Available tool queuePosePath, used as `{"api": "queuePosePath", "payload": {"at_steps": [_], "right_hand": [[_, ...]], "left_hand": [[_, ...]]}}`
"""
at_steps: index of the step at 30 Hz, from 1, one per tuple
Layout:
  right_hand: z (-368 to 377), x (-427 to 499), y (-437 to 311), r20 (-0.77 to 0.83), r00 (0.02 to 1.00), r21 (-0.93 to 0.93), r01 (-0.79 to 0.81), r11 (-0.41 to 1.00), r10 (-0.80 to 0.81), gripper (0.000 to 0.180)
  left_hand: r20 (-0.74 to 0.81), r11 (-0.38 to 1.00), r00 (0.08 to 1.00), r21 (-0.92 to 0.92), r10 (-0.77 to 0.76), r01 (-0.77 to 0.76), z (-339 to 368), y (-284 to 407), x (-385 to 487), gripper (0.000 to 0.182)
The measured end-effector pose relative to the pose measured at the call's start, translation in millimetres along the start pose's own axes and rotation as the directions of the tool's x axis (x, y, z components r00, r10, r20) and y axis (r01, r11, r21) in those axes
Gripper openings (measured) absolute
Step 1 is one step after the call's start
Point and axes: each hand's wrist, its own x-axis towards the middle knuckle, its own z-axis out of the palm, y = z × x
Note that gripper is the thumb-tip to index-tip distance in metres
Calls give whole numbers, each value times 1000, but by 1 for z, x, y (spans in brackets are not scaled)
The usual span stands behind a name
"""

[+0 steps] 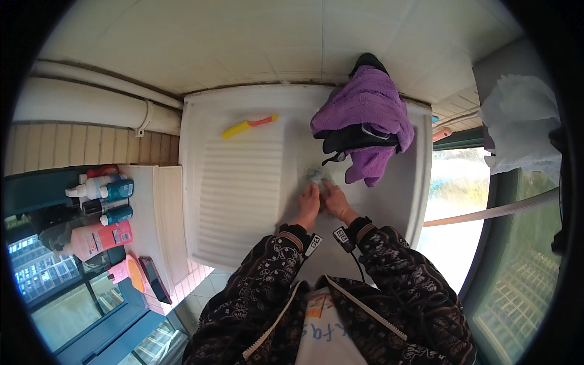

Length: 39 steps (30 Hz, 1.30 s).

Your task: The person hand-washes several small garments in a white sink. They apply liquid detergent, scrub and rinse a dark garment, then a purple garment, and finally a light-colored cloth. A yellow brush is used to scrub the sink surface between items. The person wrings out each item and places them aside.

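Both hands are low in the basin of a white laundry sink (301, 137). My left hand (310, 203) and my right hand (335, 200) meet side by side at a small, wet-looking greyish thing (318, 175); whether it is cloth or something else cannot be told. Their fingers close on its near edge. Beyond my right hand, a purple towel-like cloth (360, 100) with black fabric (349, 139) lies bunched over the sink's back rim and hangs into the basin. A yellow and red brush (248, 127) rests above the ribbed washboard (242, 182) on the left.
On a ledge (169, 219) at the left stand several bottles, among them a pink one (102, 239), with a phone (155, 279) near its edge. White pipes (100, 102) run along the left wall. A tiled wall rises behind the sink, and a window opens at the right.
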Motion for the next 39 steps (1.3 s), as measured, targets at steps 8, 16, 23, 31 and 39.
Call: {"api": "queuePosePath", "payload": {"at_steps": [8, 16, 23, 31, 39], "right_hand": [[-68, 29, -25, 59, 944, -90, 328, 940, -324, 25], [-77, 37, 27, 81, 923, -414, 374, 830, -376, 56], [-38, -4, 13, 545, 816, -483, 117, 868, 193, 55], [-81, 30, -34, 447, 894, -236, 147, 961, -26, 44], [-96, 37, 29, -134, 981, -109, 128, 986, -142, 37]], "left_hand": [[155, 934, 922, -63, 356, -350, 7, 24, -47, 48], [-109, 491, 847, 850, 521, -193, -8, 23, -35, 54], [268, 113, 916, 943, 298, -312, -13, 3, -34, 62], [125, 550, 884, 741, 451, -385, -11, 3, -31, 69], [110, 360, 807, 854, 580, -375, -21, 1, -20, 50]]}}
